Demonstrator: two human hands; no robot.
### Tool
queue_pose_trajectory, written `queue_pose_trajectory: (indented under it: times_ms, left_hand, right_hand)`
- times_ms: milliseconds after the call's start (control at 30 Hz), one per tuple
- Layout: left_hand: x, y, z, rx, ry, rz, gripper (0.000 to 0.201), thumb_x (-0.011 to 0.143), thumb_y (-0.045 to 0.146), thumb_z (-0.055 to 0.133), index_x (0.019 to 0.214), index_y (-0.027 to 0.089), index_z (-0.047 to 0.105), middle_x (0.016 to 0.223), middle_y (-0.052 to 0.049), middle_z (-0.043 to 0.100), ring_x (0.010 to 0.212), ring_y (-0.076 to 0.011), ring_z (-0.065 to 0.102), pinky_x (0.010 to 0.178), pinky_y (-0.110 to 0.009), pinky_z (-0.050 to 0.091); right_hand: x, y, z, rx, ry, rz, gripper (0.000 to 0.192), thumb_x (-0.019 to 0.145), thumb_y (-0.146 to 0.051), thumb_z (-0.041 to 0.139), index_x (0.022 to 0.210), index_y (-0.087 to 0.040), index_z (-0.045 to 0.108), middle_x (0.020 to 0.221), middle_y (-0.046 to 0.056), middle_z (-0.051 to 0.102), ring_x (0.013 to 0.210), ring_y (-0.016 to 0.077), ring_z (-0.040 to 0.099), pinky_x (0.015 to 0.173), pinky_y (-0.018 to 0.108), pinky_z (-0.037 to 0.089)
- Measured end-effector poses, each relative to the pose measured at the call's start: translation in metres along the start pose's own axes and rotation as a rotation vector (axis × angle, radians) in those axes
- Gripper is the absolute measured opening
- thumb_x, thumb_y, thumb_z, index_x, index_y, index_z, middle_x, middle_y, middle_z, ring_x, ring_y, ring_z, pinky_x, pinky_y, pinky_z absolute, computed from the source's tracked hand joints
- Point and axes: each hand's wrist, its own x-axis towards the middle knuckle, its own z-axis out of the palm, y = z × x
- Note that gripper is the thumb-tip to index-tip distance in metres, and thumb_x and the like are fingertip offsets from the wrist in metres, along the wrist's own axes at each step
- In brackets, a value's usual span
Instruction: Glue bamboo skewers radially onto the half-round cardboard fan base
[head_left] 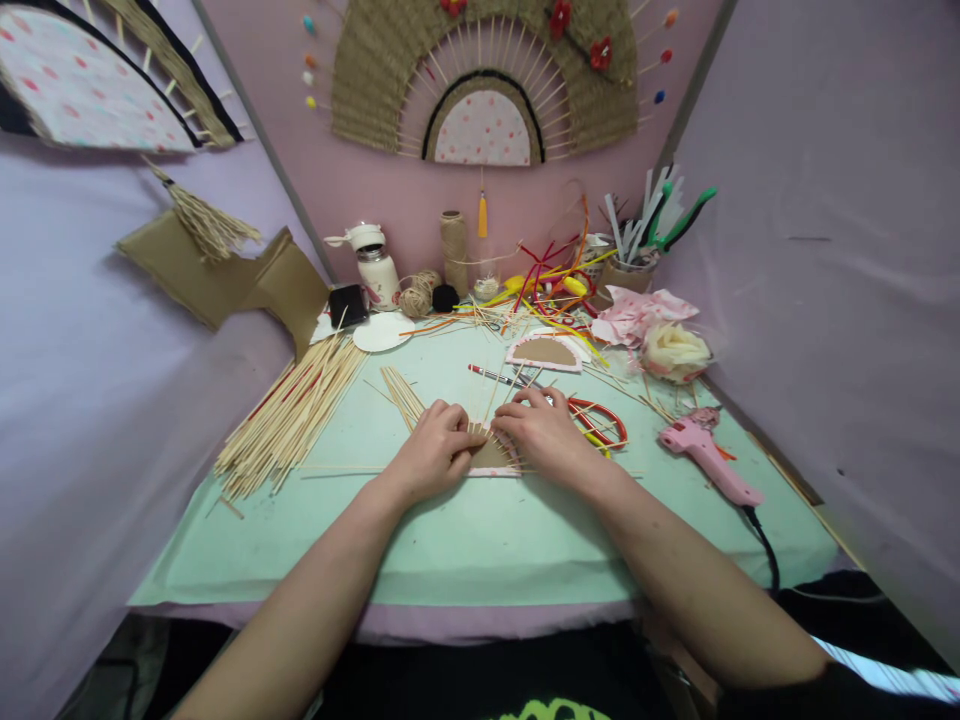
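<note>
A small brown cardboard half-circle (491,458) with a pink-spotted white edge lies flat on the table, its straight side toward me. Thin bamboo sticks fan outward from it. My left hand (435,450) is closed at its left side, with fingers bent and a fingertip pressing on the cardboard among the sticks. On the other side, my right hand (546,435) curls its fingers over the curved edge and stick ends. Its fingers partly hide what they pinch. Just beyond are a pencil (487,374) and red-handled scissors (600,418).
A stick pile (292,415) lies left, near more loose sticks (401,395). A pink glue gun (709,455) with a cord rests right. Behind stand a white bottle (377,275), a twine spool (453,250) and another half-circle (546,352). A large woven fan (375,90) hangs on the wall.
</note>
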Motion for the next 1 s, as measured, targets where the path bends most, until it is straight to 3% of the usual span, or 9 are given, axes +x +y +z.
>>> queue_pose_trajectory:
  times_ms: [667,1000]
  left_hand:
    - [-0.0006,-0.0001,0.0003,-0.002,0.010,0.010,0.035,0.084,0.010,0.052,0.104,0.023,0.078,0.090,-0.008,0.056,0.090,-0.0225,0.046,0.082,-0.039,0.042]
    - [-0.0020,-0.0002,-0.0034,0.019,0.141,0.060,0.027,0.089,0.014,0.052,0.099,0.020,0.077,0.090,-0.008,0.056,0.088,-0.0217,0.044,0.080,-0.037,0.042]
  right_hand:
    - [-0.0006,0.0022,0.0052,0.006,0.046,-0.017,0.020,0.097,-0.020,0.055,0.105,-0.027,0.072,0.115,0.003,0.073,0.117,0.0239,0.047,0.099,0.044,0.020]
    - [-0.0028,0.0052,0.0002,-0.017,0.090,0.019,0.025,0.098,-0.017,0.052,0.114,-0.026,0.070,0.126,0.003,0.070,0.121,0.0250,0.048,0.097,0.044,0.022]
